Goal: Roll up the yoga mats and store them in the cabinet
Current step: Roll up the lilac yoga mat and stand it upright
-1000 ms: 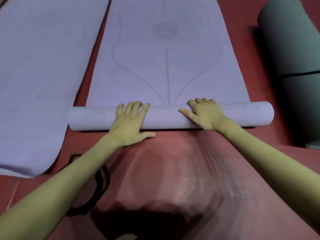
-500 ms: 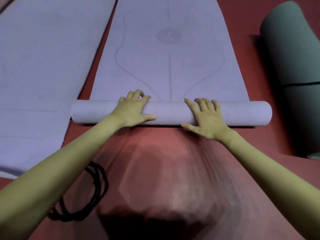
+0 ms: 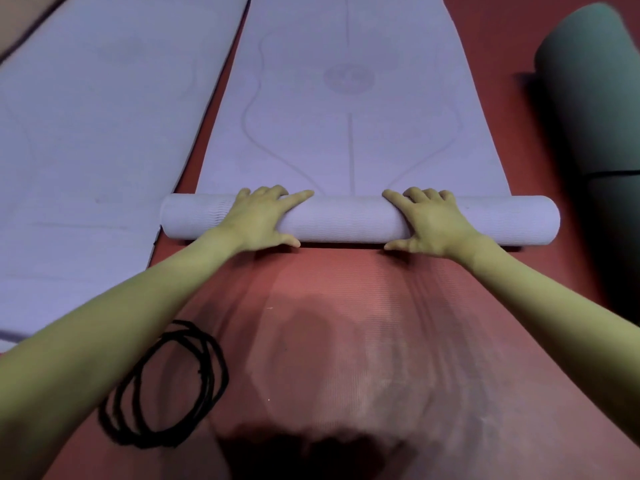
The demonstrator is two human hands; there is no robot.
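**Both hands flat on the half-rolled lilac mat**

The left hand (image 3: 258, 220) lies palm-down on top of the rolled part of the lilac yoga mat (image 3: 360, 220), fingers stretched forward over the crest and slightly fanned, thumb splayed out along the near side of the roll where it meets the red floor (image 3: 346, 341). The right hand (image 3: 429, 223) mirrors it — palm pressed on the roll, fingers reaching over the top toward the flat part, thumb pointing inward along the near edge. Neither hand grips or pinches; both are open and pressing down.

The roll lies crosswise in front of the person, its two ends sticking out past the hands, and the unrolled length of the same mat stretches away beyond it, printed with curved lines and a round emblem. A second lilac mat (image 3: 97, 133) lies flat to the left, just beside it. A dark green rolled mat (image 3: 595, 109) rests on the floor to the right, well apart from the hands. A coil of black cord (image 3: 162, 386) lies on the floor under the left forearm.
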